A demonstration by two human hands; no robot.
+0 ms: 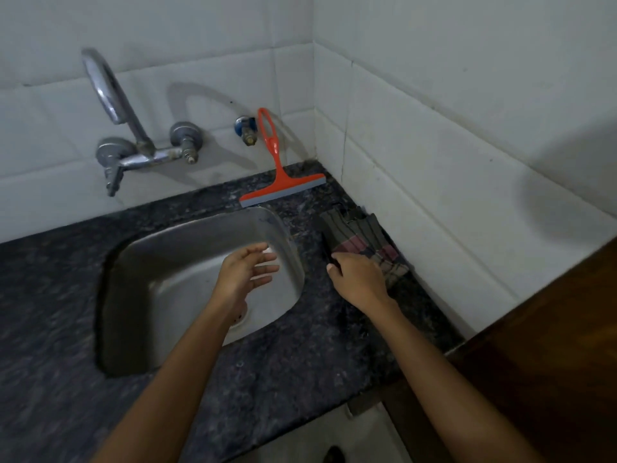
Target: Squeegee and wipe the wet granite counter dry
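left hand [245, 270]: loose, fingers spread, hovering over the sink [140, 279]
squeegee [278, 175]: propped against the back wall, blade on the desk [283, 355]
right hand [359, 277]: fingers curled onto the striped cloth [359, 233], near the corner

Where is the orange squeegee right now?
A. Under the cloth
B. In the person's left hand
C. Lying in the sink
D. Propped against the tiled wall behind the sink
D: the squeegee stands with its blade on the counter and its handle leaning on the tiled wall; neither hand touches it.
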